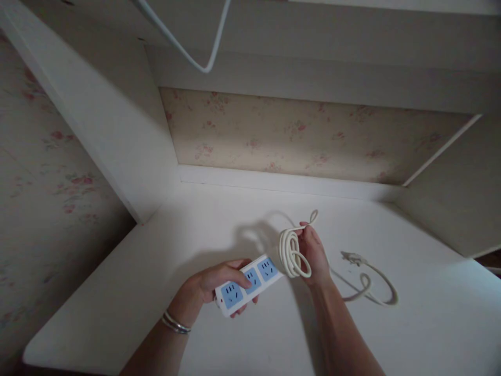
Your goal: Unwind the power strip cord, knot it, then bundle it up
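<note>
My left hand (219, 282) is closed around a white power strip (250, 282) with blue socket faces, held above the white desk (117, 303). My right hand (313, 250) grips several loops of the strip's cream cable coil (291, 253) right beside the strip's end. The loose rest of the cable (376, 290) trails to the right across the desk and ends in a plug (351, 257) lying flat.
A white shelf side panel (102, 115) rises at the left and another white panel (450, 183) at the right. Floral wallpaper (297, 136) covers the back wall. A white cord (188, 47) hangs from the shelf overhead. A bracelet (176, 324) circles my left wrist.
</note>
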A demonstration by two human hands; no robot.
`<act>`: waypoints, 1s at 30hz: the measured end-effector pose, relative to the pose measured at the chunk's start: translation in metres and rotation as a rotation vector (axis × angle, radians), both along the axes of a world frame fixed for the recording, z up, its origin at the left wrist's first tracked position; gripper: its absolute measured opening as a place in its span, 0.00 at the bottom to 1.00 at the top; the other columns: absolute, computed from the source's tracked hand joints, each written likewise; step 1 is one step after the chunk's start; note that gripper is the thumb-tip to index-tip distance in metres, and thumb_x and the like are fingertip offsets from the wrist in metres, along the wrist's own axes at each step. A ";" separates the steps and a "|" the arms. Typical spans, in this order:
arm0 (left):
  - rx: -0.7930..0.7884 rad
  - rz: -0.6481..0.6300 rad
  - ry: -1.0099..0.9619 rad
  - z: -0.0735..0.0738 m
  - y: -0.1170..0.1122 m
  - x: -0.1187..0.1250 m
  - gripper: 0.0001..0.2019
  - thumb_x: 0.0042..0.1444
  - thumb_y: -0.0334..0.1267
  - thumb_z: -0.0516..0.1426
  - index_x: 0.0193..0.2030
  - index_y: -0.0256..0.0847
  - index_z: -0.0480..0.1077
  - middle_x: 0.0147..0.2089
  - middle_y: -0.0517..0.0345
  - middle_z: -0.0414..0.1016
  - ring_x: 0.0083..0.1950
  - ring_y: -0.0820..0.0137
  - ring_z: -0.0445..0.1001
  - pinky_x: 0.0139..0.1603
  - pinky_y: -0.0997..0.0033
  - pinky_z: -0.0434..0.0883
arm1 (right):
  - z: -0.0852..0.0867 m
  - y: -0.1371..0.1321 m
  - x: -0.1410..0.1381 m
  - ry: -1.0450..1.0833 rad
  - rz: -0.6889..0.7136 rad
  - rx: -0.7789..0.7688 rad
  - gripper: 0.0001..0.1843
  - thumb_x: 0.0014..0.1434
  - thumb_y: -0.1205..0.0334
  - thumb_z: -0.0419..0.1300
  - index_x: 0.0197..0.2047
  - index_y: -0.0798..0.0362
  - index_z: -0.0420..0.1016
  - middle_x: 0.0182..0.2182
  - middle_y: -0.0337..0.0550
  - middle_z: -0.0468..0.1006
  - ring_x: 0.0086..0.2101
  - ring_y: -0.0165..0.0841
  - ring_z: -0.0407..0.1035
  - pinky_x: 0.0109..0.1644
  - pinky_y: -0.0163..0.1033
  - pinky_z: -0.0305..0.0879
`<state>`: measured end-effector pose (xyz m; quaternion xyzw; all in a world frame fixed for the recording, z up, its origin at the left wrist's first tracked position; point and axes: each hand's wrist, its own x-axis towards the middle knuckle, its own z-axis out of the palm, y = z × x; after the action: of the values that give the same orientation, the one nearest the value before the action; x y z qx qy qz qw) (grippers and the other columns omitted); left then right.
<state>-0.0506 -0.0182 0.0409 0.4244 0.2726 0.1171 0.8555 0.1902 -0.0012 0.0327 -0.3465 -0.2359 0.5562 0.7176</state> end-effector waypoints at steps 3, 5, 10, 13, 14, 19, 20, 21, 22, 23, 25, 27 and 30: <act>0.001 0.039 0.024 -0.004 0.002 0.000 0.22 0.48 0.36 0.60 0.51 0.40 0.64 0.36 0.49 0.76 0.23 0.70 0.73 0.20 0.73 0.69 | 0.001 0.000 0.000 0.003 -0.011 0.043 0.13 0.51 0.54 0.68 0.38 0.46 0.72 0.26 0.31 0.72 0.27 0.27 0.67 0.33 0.34 0.66; -0.026 0.094 0.040 -0.008 0.004 0.001 0.20 0.48 0.37 0.59 0.49 0.39 0.65 0.36 0.49 0.76 0.23 0.69 0.73 0.20 0.73 0.69 | 0.003 0.000 0.001 -0.002 -0.033 0.094 0.09 0.53 0.54 0.66 0.37 0.45 0.73 0.26 0.31 0.71 0.29 0.27 0.67 0.37 0.35 0.66; -0.080 0.432 -0.009 -0.014 0.011 0.004 0.16 0.50 0.39 0.57 0.45 0.34 0.67 0.35 0.50 0.74 0.24 0.68 0.73 0.20 0.70 0.68 | 0.006 -0.001 0.000 0.030 0.028 0.129 0.08 0.57 0.53 0.62 0.34 0.47 0.72 0.25 0.32 0.67 0.30 0.27 0.65 0.41 0.35 0.65; -0.101 0.565 -0.099 -0.007 0.013 0.005 0.14 0.51 0.40 0.56 0.42 0.32 0.68 0.35 0.50 0.73 0.23 0.70 0.71 0.20 0.71 0.67 | 0.006 -0.003 -0.007 0.075 0.105 0.103 0.12 0.56 0.50 0.63 0.31 0.49 0.70 0.22 0.31 0.62 0.24 0.25 0.60 0.36 0.34 0.63; -0.113 0.564 -0.129 -0.004 0.013 0.004 0.14 0.51 0.39 0.56 0.41 0.31 0.68 0.34 0.51 0.72 0.23 0.71 0.71 0.20 0.72 0.67 | 0.005 -0.003 -0.010 0.068 0.124 0.093 0.13 0.55 0.51 0.64 0.30 0.50 0.69 0.21 0.30 0.61 0.22 0.24 0.57 0.33 0.33 0.62; -0.133 0.425 -0.258 0.002 0.009 0.002 0.14 0.51 0.40 0.55 0.42 0.33 0.68 0.37 0.51 0.71 0.23 0.71 0.71 0.19 0.72 0.67 | -0.004 -0.007 -0.025 -0.121 0.300 0.000 0.09 0.54 0.58 0.66 0.32 0.50 0.69 0.13 0.26 0.56 0.15 0.22 0.48 0.23 0.30 0.51; -0.131 0.389 -0.277 0.001 0.008 0.002 0.14 0.52 0.40 0.55 0.42 0.33 0.68 0.37 0.51 0.71 0.24 0.71 0.71 0.19 0.72 0.68 | -0.007 -0.007 -0.027 -0.159 0.343 -0.022 0.09 0.55 0.57 0.65 0.33 0.50 0.69 0.12 0.27 0.58 0.15 0.22 0.48 0.22 0.30 0.51; -0.126 0.349 -0.293 0.000 0.007 0.001 0.14 0.51 0.39 0.55 0.42 0.33 0.68 0.37 0.51 0.71 0.23 0.70 0.71 0.19 0.72 0.68 | -0.009 -0.007 -0.028 -0.188 0.366 -0.041 0.09 0.56 0.56 0.64 0.32 0.51 0.70 0.13 0.28 0.61 0.14 0.22 0.50 0.22 0.31 0.53; -0.118 0.309 -0.309 -0.002 0.007 0.000 0.14 0.51 0.39 0.54 0.42 0.33 0.68 0.37 0.50 0.71 0.23 0.70 0.71 0.18 0.72 0.68 | -0.011 -0.007 -0.029 -0.208 0.368 -0.056 0.10 0.56 0.56 0.64 0.31 0.52 0.70 0.14 0.31 0.65 0.15 0.23 0.53 0.23 0.31 0.55; -0.106 0.267 -0.320 -0.003 0.006 -0.001 0.14 0.50 0.39 0.54 0.42 0.33 0.68 0.36 0.50 0.72 0.23 0.70 0.71 0.18 0.72 0.68 | -0.012 -0.006 -0.030 -0.217 0.349 -0.065 0.10 0.55 0.56 0.65 0.30 0.52 0.70 0.17 0.33 0.69 0.17 0.24 0.57 0.24 0.32 0.57; -0.069 0.173 -0.325 -0.005 0.005 -0.003 0.15 0.48 0.37 0.55 0.44 0.34 0.67 0.35 0.50 0.73 0.22 0.69 0.72 0.17 0.72 0.68 | -0.012 -0.004 -0.031 -0.204 0.291 -0.059 0.11 0.53 0.56 0.66 0.29 0.52 0.70 0.24 0.37 0.75 0.22 0.27 0.64 0.27 0.32 0.61; -0.044 0.057 -0.281 -0.007 0.004 -0.004 0.18 0.46 0.36 0.56 0.47 0.36 0.65 0.35 0.50 0.74 0.21 0.69 0.72 0.17 0.72 0.69 | -0.009 -0.003 -0.029 -0.147 0.242 -0.023 0.11 0.52 0.55 0.67 0.33 0.50 0.71 0.30 0.39 0.77 0.27 0.29 0.68 0.30 0.34 0.65; -0.030 -0.048 -0.135 -0.007 0.002 -0.003 0.20 0.47 0.33 0.57 0.49 0.39 0.63 0.36 0.50 0.75 0.21 0.69 0.72 0.18 0.72 0.69 | -0.002 -0.001 -0.019 -0.015 0.127 0.019 0.12 0.52 0.53 0.67 0.38 0.44 0.71 0.38 0.35 0.78 0.34 0.31 0.71 0.36 0.36 0.69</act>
<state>-0.0531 -0.0159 0.0340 0.4091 0.2058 0.1206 0.8808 0.1716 -0.0024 0.0303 -0.3281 -0.2679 0.5957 0.6824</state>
